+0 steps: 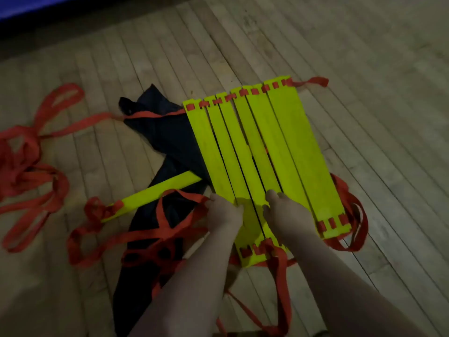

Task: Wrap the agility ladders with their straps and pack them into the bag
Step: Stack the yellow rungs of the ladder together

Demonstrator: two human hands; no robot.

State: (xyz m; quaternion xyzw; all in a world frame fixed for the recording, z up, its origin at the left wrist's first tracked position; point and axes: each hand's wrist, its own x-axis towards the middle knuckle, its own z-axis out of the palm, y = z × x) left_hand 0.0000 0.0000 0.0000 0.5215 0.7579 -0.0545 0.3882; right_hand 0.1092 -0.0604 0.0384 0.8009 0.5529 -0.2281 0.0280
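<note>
Several flat yellow ladder rungs [264, 152] lie side by side on the wooden floor, joined by red straps [155, 229] threaded through their ends. My left hand [224, 212] and my right hand [283, 210] both grip the near ends of the middle rungs, fingers curled over them. One separate yellow rung [155, 194] lies at an angle to the left, across a dark bag [167, 139] spread flat under the rungs. Loose red strap loops trail off to the left [31, 166] and right [352, 215].
The floor is light wooden planks [364, 69]. A dark blue edge [36, 10] runs along the top left corner. Tangled red strap covers much of the floor on the left and in front of me.
</note>
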